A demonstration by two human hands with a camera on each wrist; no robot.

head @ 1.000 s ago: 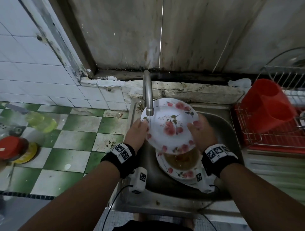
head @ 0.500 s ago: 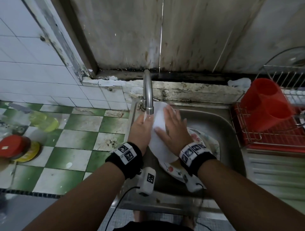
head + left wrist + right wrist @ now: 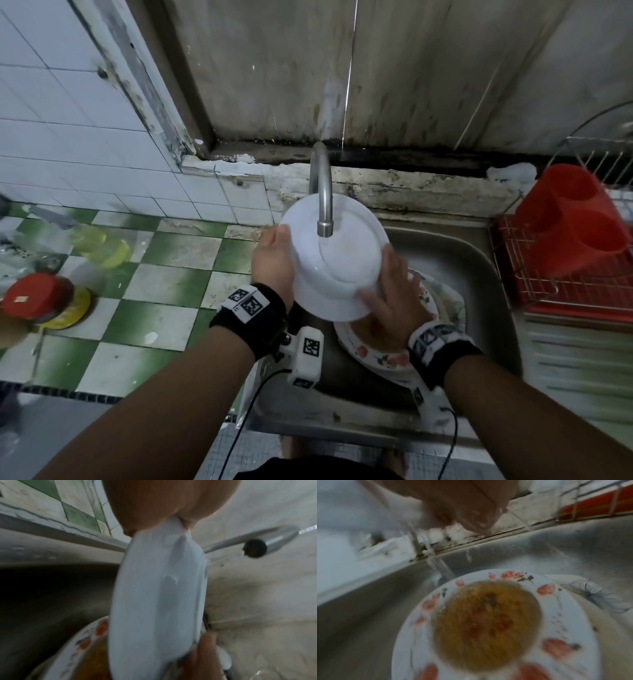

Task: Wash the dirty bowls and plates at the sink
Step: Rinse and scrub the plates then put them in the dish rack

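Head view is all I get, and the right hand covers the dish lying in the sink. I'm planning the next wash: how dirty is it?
Observer: The right wrist view shows the floral plate with a brown-orange pool filling its centre and dark bits in it.
Operator: Anything beneath it?
Observer: Yes. A patterned dish with grey line drawings sticks out from under its right side.
Operator: How is the raised plate gripped?
Observer: The left wrist view shows the left hand pinching the white plate at its top rim. The plate appears nearly edge-on there, with its plain back facing the camera.
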